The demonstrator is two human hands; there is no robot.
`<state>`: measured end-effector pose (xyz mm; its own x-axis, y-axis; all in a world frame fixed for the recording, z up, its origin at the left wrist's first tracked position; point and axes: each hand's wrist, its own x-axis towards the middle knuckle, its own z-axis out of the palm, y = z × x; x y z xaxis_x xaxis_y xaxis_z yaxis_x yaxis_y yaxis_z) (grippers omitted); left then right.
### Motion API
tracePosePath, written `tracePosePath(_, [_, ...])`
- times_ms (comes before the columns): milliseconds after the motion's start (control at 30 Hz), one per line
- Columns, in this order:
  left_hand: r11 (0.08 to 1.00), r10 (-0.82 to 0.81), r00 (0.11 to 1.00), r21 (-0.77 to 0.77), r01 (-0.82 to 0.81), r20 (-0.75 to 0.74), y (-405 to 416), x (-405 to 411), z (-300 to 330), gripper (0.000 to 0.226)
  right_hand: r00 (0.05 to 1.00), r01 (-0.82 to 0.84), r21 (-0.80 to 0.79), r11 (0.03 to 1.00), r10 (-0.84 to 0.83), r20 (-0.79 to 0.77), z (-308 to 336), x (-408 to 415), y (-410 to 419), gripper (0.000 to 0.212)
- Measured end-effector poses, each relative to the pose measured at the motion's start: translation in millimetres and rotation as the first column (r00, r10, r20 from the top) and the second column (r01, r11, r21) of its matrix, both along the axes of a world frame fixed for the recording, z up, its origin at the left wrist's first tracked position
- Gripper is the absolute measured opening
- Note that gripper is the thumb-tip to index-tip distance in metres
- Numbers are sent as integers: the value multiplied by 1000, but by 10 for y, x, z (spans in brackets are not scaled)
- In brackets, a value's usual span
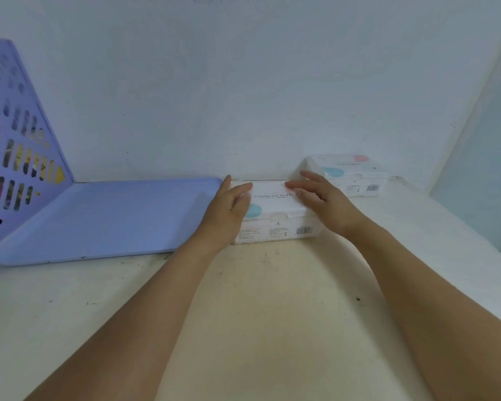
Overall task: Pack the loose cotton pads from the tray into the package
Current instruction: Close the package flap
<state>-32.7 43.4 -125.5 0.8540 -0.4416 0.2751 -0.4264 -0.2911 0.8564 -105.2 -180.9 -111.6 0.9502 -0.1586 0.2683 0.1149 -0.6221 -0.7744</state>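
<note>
White wall, scuffed cream bench [272, 299]. Both grips spread flat on package [275, 215]: left hand [229, 209], right hand [318, 198]. Tray [104, 221] just left of left grip, no pads seen. Risk: uneven press pops flap [278, 217], package skids toward second box [350, 175].

A lilac perforated file rack [18, 146] stands far left on the stained cream table [272, 314], against the wall [243, 82].

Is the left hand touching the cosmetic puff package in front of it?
Touching. The head view shows the left hand lying against the package's left end, fingers resting on its top.
</note>
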Motion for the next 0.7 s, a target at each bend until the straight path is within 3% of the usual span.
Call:
tracePosePath(100, [991, 116, 981, 51, -125, 154, -25, -54, -11, 43, 994, 53, -137, 989, -40, 97, 18, -30, 140, 35])
tracePosePath(167, [984, 148, 970, 68, -164, 193, -28, -80, -35, 52, 996, 29, -272, 962, -5, 89, -7, -53, 175, 57])
tracePosePath(300, [979, -64, 989, 199, 36, 137, 102, 41, -44, 72, 999, -12, -328, 945, 26, 37, -12, -23, 92, 74])
tracePosePath(367, [978, -83, 986, 202, 53, 142, 155, 101, -59, 66, 998, 3, -258, 966, 15, 68, -43, 11, 81, 71])
tracePosePath(500, [995, 29, 976, 82, -47, 216, 115, 94, -125, 47, 986, 63, -79, 995, -50, 159, -147, 51, 14, 58])
tracePosePath(567, [991, 92, 948, 67, -118, 304, 103, 78, -126, 40, 976, 95, -132, 987, -66, 205, -170, 60, -3, 49])
tracePosePath(700, [976, 132, 896, 102, -192, 424, 66, 33, -92, 35, 975, 106, -388, 916, -19, 220, -171, 97, 82, 42])
